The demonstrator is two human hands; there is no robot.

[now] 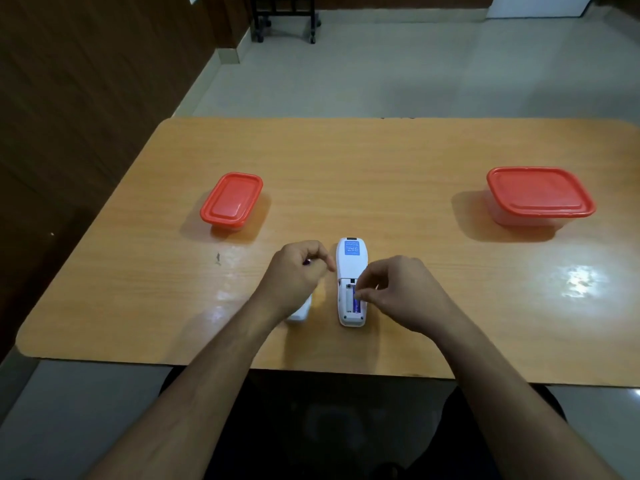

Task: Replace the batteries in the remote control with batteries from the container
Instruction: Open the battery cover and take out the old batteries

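A white remote control (350,268) lies face down near the table's front middle, its battery bay open. One blue battery (356,304) sits in the bay's right slot; the left slot looks empty. My right hand (398,292) pinches at that battery's top end. My left hand (298,271) is curled just left of the remote, with a small dark purple object, likely a battery (307,261), between its fingers. The white battery cover (299,311) lies partly hidden under my left wrist. Two containers with red lids stand closed: a small one (231,201) at left, a larger one (540,197) at right.
The wooden table (346,168) ends at a front edge close to my body. A small dark mark (218,258) is on the table left of my hands. Beyond the table are a tiled floor and a wheeled dark stand (284,19).
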